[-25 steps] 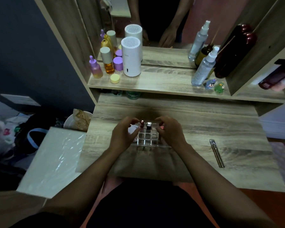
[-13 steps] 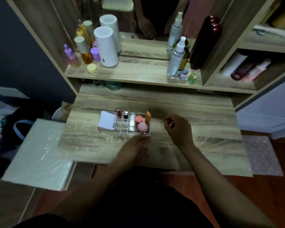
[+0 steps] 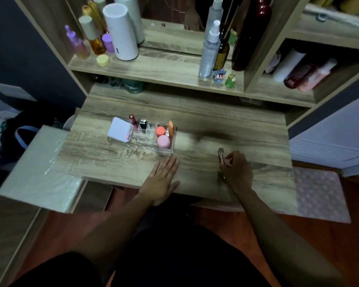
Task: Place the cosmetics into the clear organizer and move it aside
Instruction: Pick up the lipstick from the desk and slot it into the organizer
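Nearest, the left hand (image 3: 161, 176) lies flat and open on the wood-grain tabletop (image 3: 112, 160), palm down, fingers spread slightly, holding nothing; its fingertips stop just short of the clear acrylic organizer (image 3: 145, 137). To the right, the right hand (image 3: 236, 170) has its grip curled closed around a slim silver cosmetic tube (image 3: 221, 157), whose upper end sticks out above the fingers.

Farther back, the organizer stands on the tabletop left of centre. It holds a white square compact (image 3: 118, 130) at its left end, a dark red lipstick (image 3: 133, 121) and a black-capped lipstick (image 3: 143, 123) upright in the small cells, and a coral round jar (image 3: 160, 131), a pink round jar (image 3: 164, 141) and an orange tapered stick (image 3: 171, 129) at its right end.
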